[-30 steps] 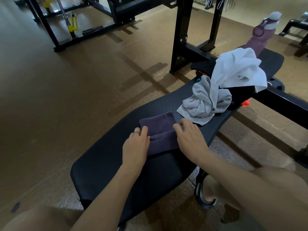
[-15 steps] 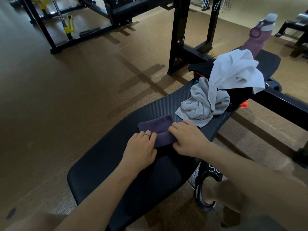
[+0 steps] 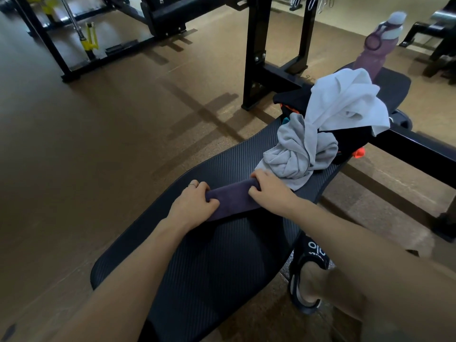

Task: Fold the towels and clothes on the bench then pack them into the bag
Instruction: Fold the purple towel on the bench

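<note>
Black ribbed bench (image 3: 222,280), purple towel (image 3: 234,198), grey cloth (image 3: 296,154), bottle (image 3: 377,48)

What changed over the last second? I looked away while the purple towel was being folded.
Both hands, left hand and right hand, went from pressing flat to gripping the purple towel, now narrower. The grey cloth, white cloth and bottle stayed put on the bench.

The bench (image 3: 222,267) is black with fine ribbed lines, and the folded towel (image 3: 234,197) on it is dark purple. Beyond lie a light grey cloth (image 3: 298,154), a white cloth (image 3: 345,99) and a black bag (image 3: 350,141) with orange bits. The bottle (image 3: 375,50) is mauve with a pale cap; the floor (image 3: 98,144) is brown.
</note>
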Demonstrator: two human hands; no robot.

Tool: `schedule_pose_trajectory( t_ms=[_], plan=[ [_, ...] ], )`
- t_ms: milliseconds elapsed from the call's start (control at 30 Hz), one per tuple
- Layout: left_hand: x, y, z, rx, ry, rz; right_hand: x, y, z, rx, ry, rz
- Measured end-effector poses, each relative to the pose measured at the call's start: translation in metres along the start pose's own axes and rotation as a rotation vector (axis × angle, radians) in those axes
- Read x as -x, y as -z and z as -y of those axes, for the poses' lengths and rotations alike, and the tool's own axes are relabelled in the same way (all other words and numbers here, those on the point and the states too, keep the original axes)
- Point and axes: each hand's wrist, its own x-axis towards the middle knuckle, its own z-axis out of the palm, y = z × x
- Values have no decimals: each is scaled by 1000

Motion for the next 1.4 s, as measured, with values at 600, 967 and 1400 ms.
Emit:
schedule_pose_trajectory(
  t_ms=[600,967,1400],
  plan=[
    [72,48,-130,-6,-677,35,145,115,3,235,56,94],
    [144,-19,-313,-174,-1139,103,368,162,-97,223,-281,-198],
    [212,-198,-362,-193,-1004,344,473,-14,-248,459,-779,-139]
  ],
)
